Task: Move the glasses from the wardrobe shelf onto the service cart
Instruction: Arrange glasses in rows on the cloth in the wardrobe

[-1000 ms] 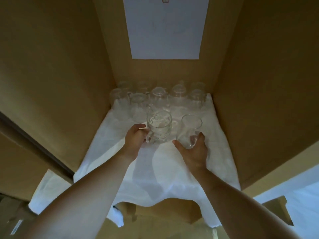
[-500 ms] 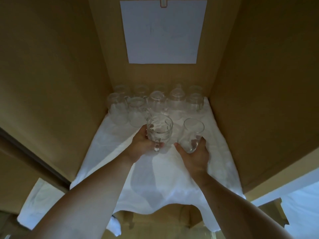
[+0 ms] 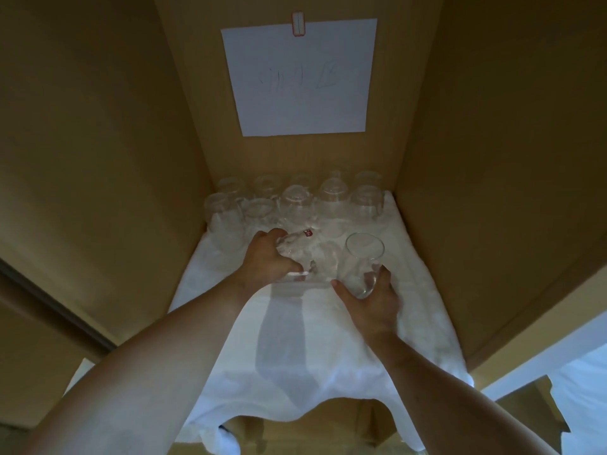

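Brown cardboard-like back wall [image 3: 295,159] w/ side walls [image 3: 98,142] L & R, dim light. White paper sheet [image 3: 300,77] on back wall, faint scribble, red-edged tag [image 3: 298,25] at its top. White cloth [image 3: 312,349] covers shelf, drapes over front edge.

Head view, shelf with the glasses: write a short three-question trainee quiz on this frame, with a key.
1. True or false: the right hand holds a smooth tumbler.
2. What covers the shelf? A) white cloth B) newspaper C) bare wood
3. Fill in: the left hand grips a patterned glass bearing a small ___ sticker.

Key: 1 true; 2 A; 3 red.
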`<state>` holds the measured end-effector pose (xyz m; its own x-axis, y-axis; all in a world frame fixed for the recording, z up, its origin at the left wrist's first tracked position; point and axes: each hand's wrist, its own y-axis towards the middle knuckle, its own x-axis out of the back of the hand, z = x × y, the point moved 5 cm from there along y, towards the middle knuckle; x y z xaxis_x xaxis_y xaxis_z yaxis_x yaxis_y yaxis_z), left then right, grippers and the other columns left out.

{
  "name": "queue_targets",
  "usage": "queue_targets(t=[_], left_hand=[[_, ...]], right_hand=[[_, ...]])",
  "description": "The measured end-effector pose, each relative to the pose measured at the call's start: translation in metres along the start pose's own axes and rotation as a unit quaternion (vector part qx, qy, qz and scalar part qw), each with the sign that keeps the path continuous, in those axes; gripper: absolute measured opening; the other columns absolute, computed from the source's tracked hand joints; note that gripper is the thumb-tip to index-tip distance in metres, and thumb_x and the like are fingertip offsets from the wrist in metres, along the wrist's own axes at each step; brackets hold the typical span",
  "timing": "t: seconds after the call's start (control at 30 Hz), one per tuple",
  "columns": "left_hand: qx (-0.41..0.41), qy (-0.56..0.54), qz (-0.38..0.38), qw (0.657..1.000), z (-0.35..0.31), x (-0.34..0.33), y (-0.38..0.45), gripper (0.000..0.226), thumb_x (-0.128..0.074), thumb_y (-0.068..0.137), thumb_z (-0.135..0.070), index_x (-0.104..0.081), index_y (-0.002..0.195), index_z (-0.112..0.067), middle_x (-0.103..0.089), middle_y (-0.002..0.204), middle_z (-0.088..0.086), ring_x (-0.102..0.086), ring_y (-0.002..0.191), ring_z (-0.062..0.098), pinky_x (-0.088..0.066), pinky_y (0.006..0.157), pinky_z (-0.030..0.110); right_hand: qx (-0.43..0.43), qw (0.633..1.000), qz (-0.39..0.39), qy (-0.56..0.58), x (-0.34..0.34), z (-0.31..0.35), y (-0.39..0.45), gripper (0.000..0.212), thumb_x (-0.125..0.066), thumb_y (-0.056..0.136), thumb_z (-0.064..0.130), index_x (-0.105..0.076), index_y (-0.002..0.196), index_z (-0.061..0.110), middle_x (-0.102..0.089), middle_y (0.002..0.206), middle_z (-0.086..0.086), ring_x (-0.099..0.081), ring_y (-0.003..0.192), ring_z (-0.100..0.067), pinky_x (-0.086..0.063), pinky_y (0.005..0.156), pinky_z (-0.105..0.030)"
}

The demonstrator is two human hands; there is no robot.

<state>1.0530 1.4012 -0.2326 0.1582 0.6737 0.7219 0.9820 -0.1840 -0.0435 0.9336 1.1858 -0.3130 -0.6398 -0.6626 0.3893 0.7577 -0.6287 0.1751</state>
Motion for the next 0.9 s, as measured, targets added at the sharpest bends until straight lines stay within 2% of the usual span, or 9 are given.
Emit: queue_targets(t=[0.1,0.17,0.23,0.3,0.4,0.47,0.67,0.8,0.9], left_hand=[[-0.017,0.054,0.018,0.998,-0.017,0.002,0.003,0.085,-0.094,0.045,-0.027,-0.051,0.118,-0.030,-0.052,0.110,0.003,-0.057,0.102,0.025,-0.050,0.081,0.030],[-0.028,0.110,0.029,0.993,-0.030,0.000,0.004,0.081,-0.090,0.046,-0.028,-0.045,0.113,-0.030,-0.051,0.109,0.003,-0.057,0.101,0.027,-0.054,0.085,0.041],[-0.045,0.174,0.040,0.983,-0.044,-0.004,0.003,0.076,-0.087,0.052,-0.028,-0.047,0.117,-0.027,-0.051,0.112,0.004,-0.054,0.107,0.029,-0.051,0.091,0.048],[-0.084,0.243,0.045,0.965,-0.060,-0.011,0.001,0.072,-0.080,0.058,-0.025,-0.048,0.122,-0.025,-0.050,0.112,0.004,-0.049,0.111,0.030,-0.045,0.093,0.049],[-0.129,0.343,0.042,0.930,-0.075,-0.026,0.000,0.065,-0.073,0.065,-0.023,-0.050,0.126,-0.024,-0.044,0.110,0.004,-0.045,0.113,0.031,-0.039,0.093,0.051],[-0.137,0.386,0.043,0.911,-0.078,-0.032,0.002,0.062,-0.070,0.070,-0.026,-0.052,0.130,-0.025,-0.046,0.118,0.006,-0.042,0.118,0.032,-0.038,0.098,0.054],[-0.128,0.396,0.086,0.905,-0.079,-0.046,0.010,0.069,-0.068,0.074,-0.029,-0.048,0.140,-0.029,-0.038,0.142,0.004,-0.033,0.131,0.033,-0.031,0.106,0.057],[-0.129,0.375,0.117,0.911,-0.080,-0.049,0.013,0.068,-0.067,0.074,-0.026,-0.048,0.139,-0.028,-0.035,0.143,0.004,-0.031,0.133,0.033,-0.032,0.106,0.058],[-0.085,0.301,0.147,0.938,-0.085,-0.049,0.019,0.063,-0.062,0.078,-0.029,-0.049,0.139,-0.030,-0.036,0.143,0.002,-0.028,0.136,0.031,-0.029,0.109,0.055]], right_hand=[[0.005,1.000,-0.003,-0.010,0.000,-0.001,0.002,0.113,-0.071,0.049,0.086,-0.047,0.137,0.020,-0.068,0.120,-0.003,-0.067,0.109,-0.019,-0.051,0.089,-0.023],[0.013,1.000,-0.007,-0.018,0.000,-0.002,0.002,0.113,-0.071,0.050,0.086,-0.047,0.137,0.018,-0.069,0.120,-0.003,-0.067,0.108,-0.020,-0.054,0.089,-0.027],[0.016,1.000,-0.006,-0.024,-0.001,-0.002,0.003,0.112,-0.071,0.050,0.087,-0.047,0.136,0.018,-0.069,0.119,-0.003,-0.068,0.108,-0.019,-0.053,0.087,-0.025],[0.019,0.999,-0.007,-0.030,-0.002,-0.002,0.003,0.112,-0.070,0.051,0.087,-0.047,0.136,0.019,-0.069,0.120,-0.003,-0.068,0.108,-0.019,-0.052,0.086,-0.024],[0.019,0.999,0.000,-0.039,-0.002,-0.001,0.003,0.114,-0.065,0.049,0.095,-0.045,0.134,0.022,-0.068,0.118,0.000,-0.067,0.107,-0.018,-0.057,0.087,-0.031],[0.015,0.999,0.003,-0.041,-0.002,-0.001,0.004,0.114,-0.061,0.048,0.099,-0.043,0.133,0.025,-0.066,0.118,0.003,-0.066,0.107,-0.016,-0.059,0.088,-0.035],[0.015,0.998,0.003,-0.055,-0.002,-0.004,0.004,0.111,-0.066,0.051,0.094,-0.043,0.133,0.024,-0.066,0.117,0.003,-0.066,0.105,-0.015,-0.060,0.086,-0.036],[0.016,0.998,-0.001,-0.057,-0.002,-0.004,0.006,0.106,-0.071,0.052,0.088,-0.046,0.132,0.022,-0.066,0.114,0.003,-0.066,0.103,-0.016,-0.060,0.085,-0.036],[0.014,0.998,0.002,-0.054,-0.003,-0.005,0.006,0.107,-0.072,0.053,0.085,-0.046,0.134,0.020,-0.067,0.118,0.000,-0.066,0.107,-0.018,-0.060,0.087,-0.036]])
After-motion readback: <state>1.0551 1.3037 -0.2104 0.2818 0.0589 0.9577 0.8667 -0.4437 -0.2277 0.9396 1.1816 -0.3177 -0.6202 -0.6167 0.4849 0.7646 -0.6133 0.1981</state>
